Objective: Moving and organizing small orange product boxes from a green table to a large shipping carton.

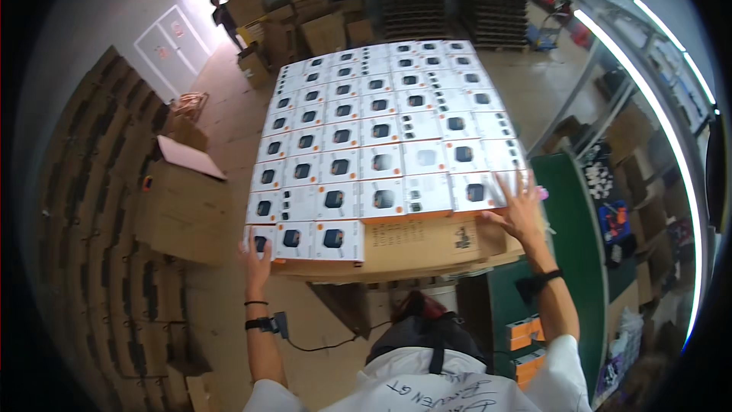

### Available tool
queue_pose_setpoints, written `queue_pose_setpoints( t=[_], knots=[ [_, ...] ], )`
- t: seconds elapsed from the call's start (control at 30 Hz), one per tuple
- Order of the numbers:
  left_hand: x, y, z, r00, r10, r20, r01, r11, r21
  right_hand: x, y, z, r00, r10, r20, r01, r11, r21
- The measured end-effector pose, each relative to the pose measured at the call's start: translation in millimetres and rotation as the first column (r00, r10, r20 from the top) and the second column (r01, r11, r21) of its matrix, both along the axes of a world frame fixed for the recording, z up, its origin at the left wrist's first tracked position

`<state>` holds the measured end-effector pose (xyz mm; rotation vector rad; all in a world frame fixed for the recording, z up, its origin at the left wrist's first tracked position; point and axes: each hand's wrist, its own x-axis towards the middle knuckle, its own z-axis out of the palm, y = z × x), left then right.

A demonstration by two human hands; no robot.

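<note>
Many white printed cartons with a dark product picture and orange accents form a tight layer [341, 137] on a stack before me. My left hand [257, 258] rests at the near left corner, with its fingers along the outer side of the corner carton [261, 239] and the thumb over its top. At the right edge, my right hand [519, 210] spreads its fingers over the end carton [506, 184]; its thumb reaches the row's front side. The nearest row holds three cartons at the left. Beside them the brown cardboard [420, 237] underneath shows, bearing print.
A green bench [572, 223] runs close along the right, with orange boxes [520, 336] near my right elbow. Stacked brown cartons [108, 206] line the left. Pallets [492, 0] and loose cardboard boxes [323, 34] stand behind. A person [225, 18] is by the bright doorway.
</note>
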<state>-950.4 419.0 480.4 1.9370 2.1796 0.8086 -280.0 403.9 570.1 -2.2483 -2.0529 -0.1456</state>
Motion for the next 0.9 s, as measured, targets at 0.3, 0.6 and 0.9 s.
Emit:
queue_pose_setpoints(
  t=[0.3, 0.6, 0.9],
  knots=[
    [26.0, -6.6, 27.4, 0.981, 0.006, -0.192, -0.027, 0.994, -0.106, 31.0, -21.7, -43.4, 0.984, 0.170, 0.058, -0.173, 0.984, 0.051],
    [62.3, -8.5, 45.2, 0.991, -0.049, -0.124, 0.022, 0.978, -0.209, -68.6, -109.9, -59.0, 0.991, -0.011, -0.132, 0.011, 1.000, 0.000],
    [59.5, -15.9, 49.4, 0.994, -0.024, -0.104, -0.005, 0.962, -0.273, -89.2, -124.0, -49.7, 0.948, 0.207, -0.241, -0.206, 0.978, 0.030]
  ],
)
